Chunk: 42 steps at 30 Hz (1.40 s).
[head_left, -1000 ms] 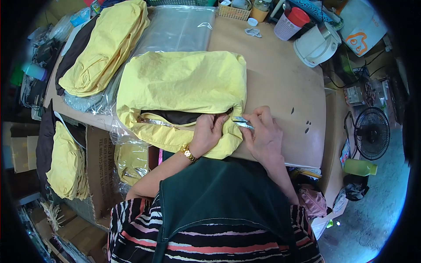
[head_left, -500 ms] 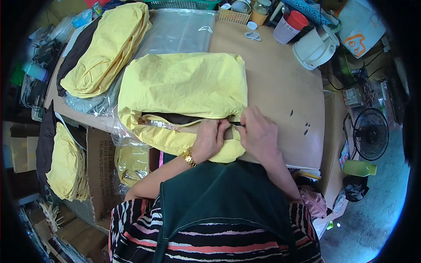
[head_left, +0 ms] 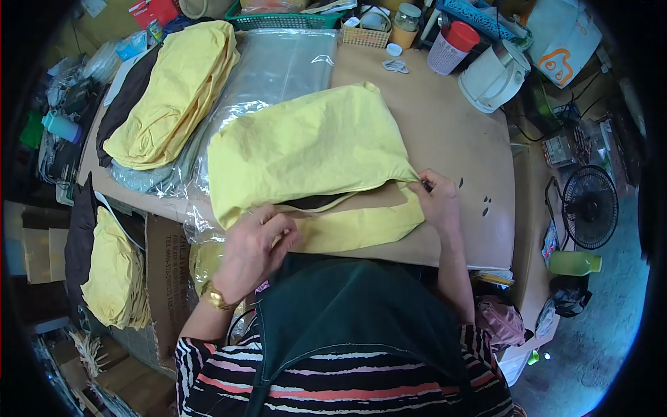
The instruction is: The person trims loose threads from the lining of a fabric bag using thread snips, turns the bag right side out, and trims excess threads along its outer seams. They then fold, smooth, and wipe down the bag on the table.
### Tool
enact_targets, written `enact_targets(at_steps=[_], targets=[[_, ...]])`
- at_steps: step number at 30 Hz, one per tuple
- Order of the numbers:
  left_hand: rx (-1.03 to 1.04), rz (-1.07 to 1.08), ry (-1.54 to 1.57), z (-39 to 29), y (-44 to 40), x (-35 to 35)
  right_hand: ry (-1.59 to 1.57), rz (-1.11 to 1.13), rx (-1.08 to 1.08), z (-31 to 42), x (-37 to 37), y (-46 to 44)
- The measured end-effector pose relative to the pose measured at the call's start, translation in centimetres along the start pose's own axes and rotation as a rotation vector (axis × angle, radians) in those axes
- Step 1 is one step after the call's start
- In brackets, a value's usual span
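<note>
A yellow cloth bag (head_left: 313,146) lies on the brown table (head_left: 458,153), turned slightly, with a dark opening along its near side and a yellow strap (head_left: 354,228) looping below. My right hand (head_left: 439,200) pinches the bag's right corner, where the strap joins; a small dark tool shows between its fingers. My left hand (head_left: 256,247), with a gold watch on the wrist, hovers at the bag's lower left by the strap's left end. Its fingers are bent and partly apart, with nothing visible in them.
Folded yellow and dark bags (head_left: 174,90) lie at the back left beside clear plastic sheets (head_left: 285,69). More yellow bags (head_left: 114,267) hang at the left. A white kettle (head_left: 493,78), a red cup (head_left: 462,36) and a basket (head_left: 365,35) stand at the back.
My left hand has let go near the opening's right end and moved left. My right hand has shifted slightly right with the bag's corner, and the bag has turned and slid right.
</note>
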<state>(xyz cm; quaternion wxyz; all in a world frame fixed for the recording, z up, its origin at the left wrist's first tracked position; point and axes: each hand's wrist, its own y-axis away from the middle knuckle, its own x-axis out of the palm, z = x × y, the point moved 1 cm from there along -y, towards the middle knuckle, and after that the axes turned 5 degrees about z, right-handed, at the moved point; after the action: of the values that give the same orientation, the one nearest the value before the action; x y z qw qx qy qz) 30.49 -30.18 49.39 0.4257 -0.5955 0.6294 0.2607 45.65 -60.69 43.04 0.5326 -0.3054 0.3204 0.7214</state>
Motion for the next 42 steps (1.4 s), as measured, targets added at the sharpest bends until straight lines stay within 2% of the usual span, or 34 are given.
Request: enact_targets(at_steps=[1, 2, 4, 5, 7, 8, 9, 10, 12, 13, 15, 16, 18, 20, 22, 23, 24, 26, 27, 28, 30, 34, 36, 37, 39, 40, 42], targets=[[0.054, -0.107, -0.069, 0.5, -0.4, 0.6, 0.044, -0.054, -0.056, -0.9, -0.4, -0.4], [0.068, -0.109, -0.07, 0.9, -0.6, 1.5, 0.043, -0.068, -0.052, -1.1, -1.0, -0.5], [-0.024, -0.303, -0.162, 1.7, -0.7, 3.0, 0.399, -0.532, -0.28, -0.9, -2.3, -0.1], [-0.023, -0.358, -0.177, 1.7, -0.7, 3.3, 0.388, -0.531, -0.282, -0.5, -2.5, 0.1], [-0.094, -0.387, -0.096, 2.1, -1.1, 4.3, -0.101, -0.282, -0.171, 0.6, -2.1, 0.4], [-0.153, -0.423, 0.001, 2.6, -1.3, 4.6, -0.122, -0.267, -0.184, 1.4, -1.0, 0.7], [-0.164, -0.426, -0.023, 3.5, -1.3, 5.0, -0.365, -0.09, -0.263, 2.8, 0.7, 1.1], [-0.092, -0.364, -0.046, 4.2, -1.3, 5.5, -0.602, 0.088, -0.337, 4.3, 2.2, 1.6], [-0.019, -0.302, -0.073, 4.2, -1.6, 5.4, -0.687, 0.359, -0.275, 8.1, 4.6, 2.5], [0.01, -0.311, -0.074, 3.6, -1.8, 5.2, -0.692, 0.358, -0.279, 9.0, 6.3, 2.1], [0.036, -0.317, -0.084, 2.8, -2.1, 5.0, -0.917, 0.342, -0.304, 9.8, 9.6, 0.4], [0.037, -0.319, -0.093, 2.3, -2.4, 5.2, -0.922, 0.343, -0.312, 9.9, 9.5, -0.2], [-0.092, -0.409, -0.034, 1.4, -3.0, 5.7, -0.819, 0.195, -0.363, 10.3, 8.9, -1.2], [-0.091, -0.355, -0.055, 1.8, -3.3, 6.0, -0.744, 0.151, -0.383, 11.0, 7.1, -1.4], [-0.2, -0.134, 0.28, 2.0, -3.4, 6.5, -0.321, 0.054, -0.473, 11.7, 5.2, -1.8], [-0.208, -0.046, 0.548, 2.7, -3.3, 7.4, -0.286, 0.015, -0.468, 11.5, 5.2, -2.4], [-0.206, -0.039, 0.552, 2.7, -3.4, 7.3, -0.284, 0.013, -0.46, 11.0, 5.8, -3.3], [-0.189, 0.103, 1.221, 2.4, -3.7, 7.1, -0.577, -0.022, -0.393, 10.4, 6.7, -4.6], [-0.159, 0.202, 1.252, 3.3, -3.6, 7.3, -0.68, 0.006, -0.358, 10.4, 6.6, -4.2], [-0.159, 0.202, 1.253, 3.5, -3.6, 7.6, -0.68, 0.006, -0.357, 10.7, 6.3, -3.7], [-0.178, 0.158, 1.442, 3.4, -3.4, 7.8, -0.782, -0.219, -0.452, 10.9, 5.7, -2.7], [-0.179, 0.057, 1.452, 2.9, -3.4, 8.0, -0.6, -0.113, -0.569, 8.0, 5.7, 0.3], [-0.122, 0.135, 1.198, 3.9, -3.4, 8.3, -0.492, 0.124, -0.363, 7.6, 6.1, 2.4], [-0.121, 0.136, 1.198, 3.5, -3.5, 8.4, -0.492, 0.123, -0.362, 7.4, 6.4, 2.9], [-0.283, -0.074, 1.309, 1.7, -4.1, 7.6, -0.453, 0.23, -0.256, 7.0, 7.6, 3.4], [-0.281, -0.069, 1.31, 1.7, -4.1, 7.9, -0.454, 0.226, -0.252, 6.3, 8.7, 3.5], [-0.237, -0.093, 1.118, 1.8, -4.1, 8.2, -0.852, 0.12, -0.295, 6.1, 10.1, 3.4]])
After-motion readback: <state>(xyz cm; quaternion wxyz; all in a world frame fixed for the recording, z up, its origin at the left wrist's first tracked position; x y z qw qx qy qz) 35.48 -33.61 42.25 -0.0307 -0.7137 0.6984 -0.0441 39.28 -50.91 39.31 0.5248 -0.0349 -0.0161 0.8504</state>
